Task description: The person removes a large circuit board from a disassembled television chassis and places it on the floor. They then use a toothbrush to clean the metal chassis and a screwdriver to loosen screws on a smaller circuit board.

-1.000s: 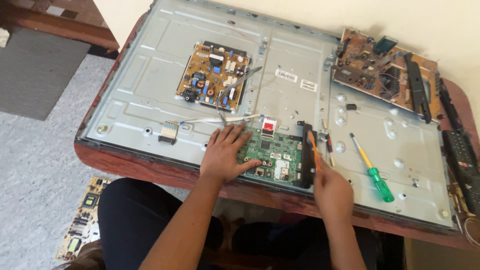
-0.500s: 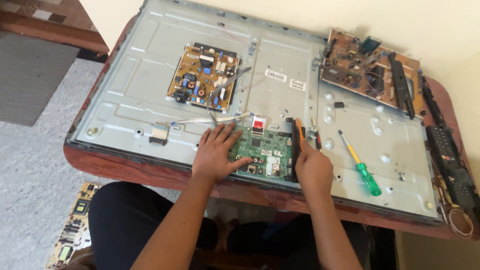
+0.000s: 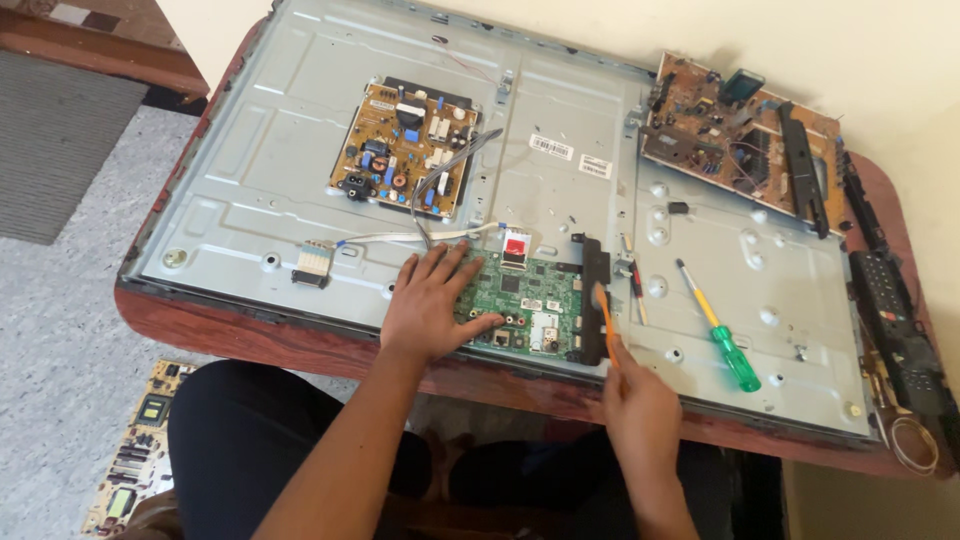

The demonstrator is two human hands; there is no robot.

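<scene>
Green circuit board [image 3: 525, 300] under left hand [image 3: 430, 305] — orange tool [image 3: 606, 322] in right hand [image 3: 640, 405]

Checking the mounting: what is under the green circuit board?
The green circuit board lies on the grey metal panel; the left hand presses its left edge. Anything beneath stays hidden.

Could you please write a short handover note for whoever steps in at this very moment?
Left hand: flat on the green circuit board, holding it against the metal back panel.
Right hand: grips an orange-handled tool, tip at the board's black right-edge bracket.
Green-handled screwdriver lies free on the panel to the right.
Done: the back cover is off, boards exposed.
Left: the green board is not yet lifted out.
</scene>
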